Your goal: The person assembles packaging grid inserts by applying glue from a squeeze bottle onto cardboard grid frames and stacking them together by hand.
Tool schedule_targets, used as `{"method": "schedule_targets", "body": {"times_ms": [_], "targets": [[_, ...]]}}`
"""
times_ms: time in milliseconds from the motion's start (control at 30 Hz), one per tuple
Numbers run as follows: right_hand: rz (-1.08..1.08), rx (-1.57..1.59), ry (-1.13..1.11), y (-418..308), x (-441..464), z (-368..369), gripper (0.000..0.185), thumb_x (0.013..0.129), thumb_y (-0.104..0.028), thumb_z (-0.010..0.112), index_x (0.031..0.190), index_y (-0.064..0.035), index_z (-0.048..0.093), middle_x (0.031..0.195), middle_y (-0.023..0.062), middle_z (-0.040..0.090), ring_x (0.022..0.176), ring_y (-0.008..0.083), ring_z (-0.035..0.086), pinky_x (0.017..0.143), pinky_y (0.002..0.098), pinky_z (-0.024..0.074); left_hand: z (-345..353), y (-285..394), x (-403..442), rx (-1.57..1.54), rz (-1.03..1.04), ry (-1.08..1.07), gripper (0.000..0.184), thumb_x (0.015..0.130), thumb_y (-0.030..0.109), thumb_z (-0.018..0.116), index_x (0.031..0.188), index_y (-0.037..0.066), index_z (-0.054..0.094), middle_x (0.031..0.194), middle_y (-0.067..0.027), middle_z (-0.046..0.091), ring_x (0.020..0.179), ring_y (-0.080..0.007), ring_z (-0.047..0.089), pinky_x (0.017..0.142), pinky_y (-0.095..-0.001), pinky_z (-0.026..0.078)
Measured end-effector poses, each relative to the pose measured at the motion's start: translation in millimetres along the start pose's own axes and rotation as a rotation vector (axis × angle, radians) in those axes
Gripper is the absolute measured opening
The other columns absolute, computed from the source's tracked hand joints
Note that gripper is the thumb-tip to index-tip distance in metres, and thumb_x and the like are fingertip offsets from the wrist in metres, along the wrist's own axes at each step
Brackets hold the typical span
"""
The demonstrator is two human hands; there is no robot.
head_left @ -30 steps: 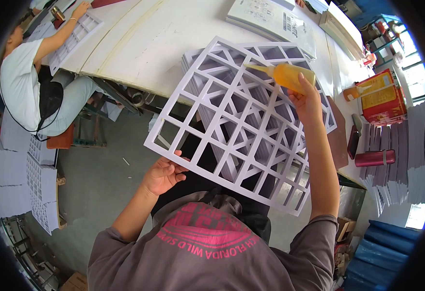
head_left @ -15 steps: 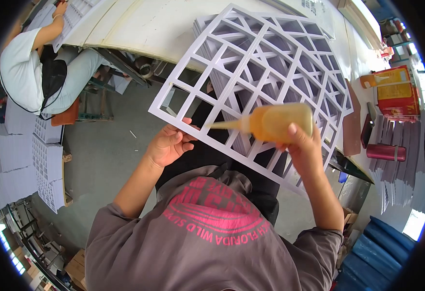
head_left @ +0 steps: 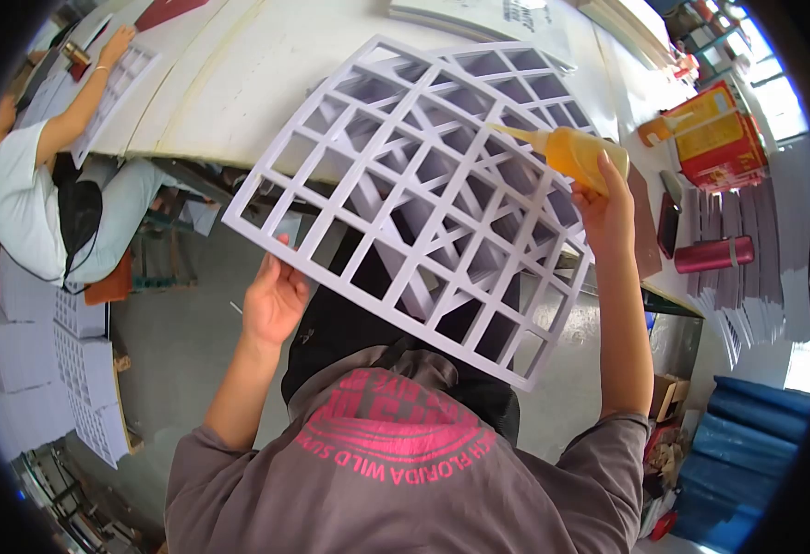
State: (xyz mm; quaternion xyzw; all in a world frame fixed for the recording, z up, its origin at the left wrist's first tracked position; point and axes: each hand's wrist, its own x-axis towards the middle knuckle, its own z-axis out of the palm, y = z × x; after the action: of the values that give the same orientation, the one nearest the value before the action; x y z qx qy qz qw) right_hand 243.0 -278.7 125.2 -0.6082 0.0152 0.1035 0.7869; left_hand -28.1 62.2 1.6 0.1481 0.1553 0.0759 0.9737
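A white lattice panel with several square cells rests at an angle over a stack of similar lattice panels, partly overhanging the table's near edge. At its lower left corner my left hand has its fingers curled at the panel's edge, one fingertip showing over the rim. In my right hand is a squeeze bottle of amber liquid, tilted, with its tapered nozzle pointing left above the panel. Whether liquid leaves the tip cannot be seen.
Another person works at the white table on the left. At right are a second amber bottle, a red and yellow box, a pink flask and a phone. Lattice stacks stand at far left.
The squeeze bottle has moved up and right, away from the panel's near left corner. The panel has shifted left and lies flatter. My left hand has moved left with its corner.
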Motion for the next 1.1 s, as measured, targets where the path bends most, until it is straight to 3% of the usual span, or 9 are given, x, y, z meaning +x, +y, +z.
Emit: {"method": "schedule_targets", "body": {"times_ms": [233,433,733,1100], "targets": [[-0.066,-0.058,0.046,-2.3,35.0,-5.2,0.038,0.085,-0.031,0.068,0.106,-0.0017,0.054,0.088,0.0073,0.061,0.070,0.0131,0.060,0.063,0.0219,0.0491,-7.5,-32.2,-19.7,0.043,-0.179,-0.076,0.032,0.092,0.009,0.054,0.124,0.013,0.054,0.110,-0.0044,0.065,0.100,-0.0162,0.063,0.071,-0.0317,0.053],[-0.039,-0.078,0.010,3.8,41.5,-11.8,0.037,0.085,-0.029,0.067,0.107,-0.0027,0.054,0.087,0.0068,0.061,0.068,0.0128,0.059,0.060,0.0215,0.0483,0.2,-35.9,-18.0,0.070,-0.199,-0.162,0.037,0.090,0.006,0.056,0.127,0.012,0.053,0.110,-0.0067,0.065,0.101,-0.0181,0.063,0.073,-0.0321,0.052],[0.080,-0.132,-0.042,13.8,-57.3,2.1,0.043,0.082,-0.028,0.068,0.110,0.0003,0.051,0.087,0.0116,0.062,0.058,0.0152,0.059,0.051,0.0242,0.0462,3.7,-35.2,-12.1,0.065,-0.215,-0.208,0.040,0.088,0.006,0.059,0.127,0.013,0.052,0.117,-0.0104,0.062,0.106,-0.0197,0.061,0.076,-0.0331,0.053],[0.223,-0.157,-0.281,24.6,-152.6,19.9,0.061,0.074,-0.029,0.076,0.115,-0.0002,0.041,0.092,0.0125,0.060,0.065,0.0189,0.062,0.053,0.0270,0.0497,9.9,-39.4,-7.7,0.101,-0.196,-0.162,0.037,0.086,0.004,0.061,0.121,0.013,0.056,0.116,-0.0099,0.062,0.102,-0.0190,0.061,0.076,-0.0342,0.052]]}}
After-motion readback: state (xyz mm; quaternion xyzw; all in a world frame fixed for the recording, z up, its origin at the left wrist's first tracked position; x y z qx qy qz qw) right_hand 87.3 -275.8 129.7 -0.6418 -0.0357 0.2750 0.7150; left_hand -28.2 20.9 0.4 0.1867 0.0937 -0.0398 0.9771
